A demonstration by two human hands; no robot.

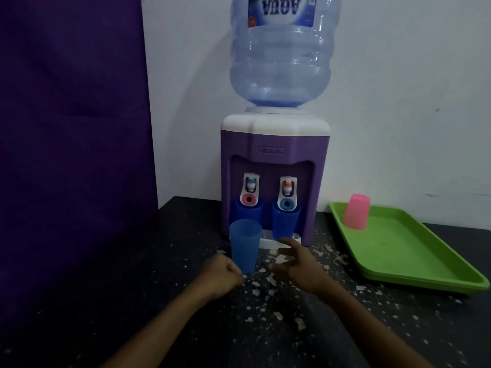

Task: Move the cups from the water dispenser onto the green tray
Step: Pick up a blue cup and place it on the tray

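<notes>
The purple water dispenser (275, 166) stands against the wall. Two dark blue cups sit under its taps, one on the left (248, 212) and one on the right (285, 221). A lighter blue cup (245, 244) stands upright on the table in front of the drip tray. My left hand (224, 274) is curled into a fist against that cup's lower left side, with no fingers seen wrapping it. My right hand (297, 264) hovers just right of the cup with fingers spread, holding nothing. The green tray (414, 261) lies to the right with a pink cup (356, 212) upside down on its far corner.
A large blue water bottle (281, 54) tops the dispenser. A purple panel (74, 128) fills the left side. The black tabletop (265, 314) is flecked with pale chips. The tray's near right corner reaches the table edge.
</notes>
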